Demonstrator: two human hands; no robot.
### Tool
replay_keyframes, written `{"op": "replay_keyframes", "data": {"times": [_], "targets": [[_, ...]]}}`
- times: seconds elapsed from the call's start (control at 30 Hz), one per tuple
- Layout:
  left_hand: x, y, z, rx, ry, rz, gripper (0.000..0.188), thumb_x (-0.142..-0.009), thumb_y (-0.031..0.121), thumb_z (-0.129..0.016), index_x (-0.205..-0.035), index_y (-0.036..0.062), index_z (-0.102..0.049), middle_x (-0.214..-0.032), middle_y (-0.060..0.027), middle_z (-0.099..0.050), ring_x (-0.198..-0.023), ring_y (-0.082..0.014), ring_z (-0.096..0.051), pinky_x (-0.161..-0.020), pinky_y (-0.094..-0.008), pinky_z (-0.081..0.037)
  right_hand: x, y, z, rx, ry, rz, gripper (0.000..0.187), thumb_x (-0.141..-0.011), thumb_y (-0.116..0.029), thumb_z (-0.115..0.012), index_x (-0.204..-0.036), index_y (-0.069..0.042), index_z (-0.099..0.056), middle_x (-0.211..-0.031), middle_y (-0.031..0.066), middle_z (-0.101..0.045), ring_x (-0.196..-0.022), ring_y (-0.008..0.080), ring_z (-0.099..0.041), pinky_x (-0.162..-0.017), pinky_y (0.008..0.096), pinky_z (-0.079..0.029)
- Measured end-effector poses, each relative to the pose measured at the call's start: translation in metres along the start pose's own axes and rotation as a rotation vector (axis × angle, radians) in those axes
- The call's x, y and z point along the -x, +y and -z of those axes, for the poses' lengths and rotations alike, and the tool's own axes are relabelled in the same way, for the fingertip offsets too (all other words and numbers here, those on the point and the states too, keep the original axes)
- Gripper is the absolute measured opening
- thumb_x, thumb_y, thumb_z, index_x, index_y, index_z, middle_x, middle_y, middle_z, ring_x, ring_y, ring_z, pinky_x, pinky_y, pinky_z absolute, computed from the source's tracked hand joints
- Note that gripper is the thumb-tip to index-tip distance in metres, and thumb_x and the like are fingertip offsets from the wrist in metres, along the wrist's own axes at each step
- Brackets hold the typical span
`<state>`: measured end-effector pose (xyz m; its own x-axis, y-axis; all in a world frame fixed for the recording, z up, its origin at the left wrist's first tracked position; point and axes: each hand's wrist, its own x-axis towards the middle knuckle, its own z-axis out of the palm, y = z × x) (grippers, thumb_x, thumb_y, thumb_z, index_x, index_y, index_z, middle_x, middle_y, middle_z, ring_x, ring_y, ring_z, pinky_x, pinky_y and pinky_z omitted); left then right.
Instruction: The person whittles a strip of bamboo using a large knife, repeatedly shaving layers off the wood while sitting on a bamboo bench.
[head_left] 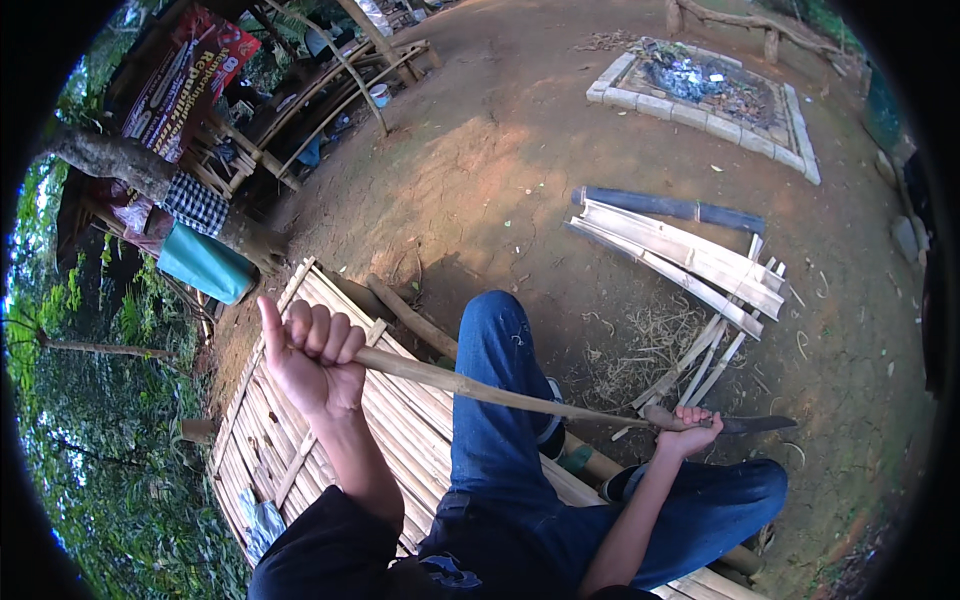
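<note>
My left hand (318, 360) is raised on the left, its fingers wrapped round one end of a long pale bamboo strip (490, 393) and its thumb pointing up. From there the strip slants down to the right, across my jeans-clad knee, to beside my right hand (688, 434). That hand is closed round the wooden handle of a machete, whose dark blade (762, 424) points right. The strip's far end lies close to the handle; whether they touch, I cannot tell.
I sit on a bamboo-slat platform (405, 415). Split bamboo pieces (680, 248) lie on the dirt ahead, near a heap of shavings (650, 360). A block-edged fire pit (710, 122) is at the far right. A tree trunk (245, 232) and a bamboo shelter (330, 95) stand at the left.
</note>
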<state>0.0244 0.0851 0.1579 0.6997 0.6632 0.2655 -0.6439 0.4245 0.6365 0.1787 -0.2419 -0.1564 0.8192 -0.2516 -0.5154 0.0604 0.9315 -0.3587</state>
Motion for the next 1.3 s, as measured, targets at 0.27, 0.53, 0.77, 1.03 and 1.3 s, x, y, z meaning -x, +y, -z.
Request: {"op": "replay_keyframes", "data": {"times": [0.27, 0.53, 0.77, 1.03, 1.3], "targets": [[0.009, -0.032, -0.023, 0.083, 0.017, -0.052, 0.050, -0.100, 0.036, -0.030, -0.055, 0.0155, -0.023, -0.047, 0.0049, -0.015, -0.040, -0.0083, -0.011, -0.039, -0.0253, -0.014, 0.006, 0.020, 0.002, -0.089, 0.038, -0.148, 0.026, -0.085, -0.028, -0.047, -0.065, -0.014, -0.038, -0.053, -0.0026, -0.035, -0.046, 0.0097, -0.034, -0.047, 0.0260, -0.032], [0.013, -0.034, -0.035, -0.285, -0.024, 0.008, 0.052, -0.098, 0.047, -0.030, -0.058, 0.0144, -0.024, -0.050, 0.0052, -0.014, -0.042, -0.0080, -0.010, -0.038, -0.0245, -0.013, 0.016, 0.007, -0.014, 0.004, -0.063, -0.168, 0.027, -0.085, -0.030, -0.049, -0.067, -0.013, -0.040, -0.055, -0.0027, -0.035, -0.046, 0.0097, -0.036, -0.047, 0.0262, -0.033], [0.015, -0.033, -0.030, -0.222, 0.071, -0.169, 0.054, -0.097, 0.051, -0.030, -0.059, 0.0135, -0.025, -0.049, 0.0044, -0.017, -0.043, -0.0088, -0.012, -0.040, -0.0261, -0.014, 0.009, 0.010, -0.010, 0.009, -0.045, -0.194, 0.026, -0.085, -0.030, -0.050, -0.069, -0.013, -0.040, -0.057, -0.0028, -0.036, -0.047, 0.0093, -0.036, -0.049, 0.0253, -0.033], [0.017, -0.030, -0.042, -0.323, -0.163, 0.024, 0.052, -0.099, 0.044, -0.029, -0.057, 0.0156, -0.024, -0.046, 0.0053, -0.013, -0.039, -0.0080, -0.008, -0.036, -0.0250, -0.011, 0.008, 0.014, -0.007, 0.005, -0.065, -0.228, 0.026, -0.085, -0.031, -0.051, -0.069, -0.013, -0.040, -0.057, -0.0032, -0.036, -0.046, 0.0092, -0.036, -0.048, 0.0255, -0.033], [0.019, -0.020, -0.038, -0.186, 0.008, -0.220, 0.053, -0.098, 0.048, -0.028, -0.057, 0.0141, -0.025, -0.045, 0.0054, -0.016, -0.038, -0.0079, -0.009, -0.034, -0.0247, -0.012, 0.006, 0.010, -0.005, 0.029, -0.081, -0.193, 0.027, -0.085, -0.032, -0.052, -0.069, -0.013, -0.040, -0.057, -0.0038, -0.036, -0.046, 0.0092, -0.036, -0.048, 0.0257, -0.032]]}}
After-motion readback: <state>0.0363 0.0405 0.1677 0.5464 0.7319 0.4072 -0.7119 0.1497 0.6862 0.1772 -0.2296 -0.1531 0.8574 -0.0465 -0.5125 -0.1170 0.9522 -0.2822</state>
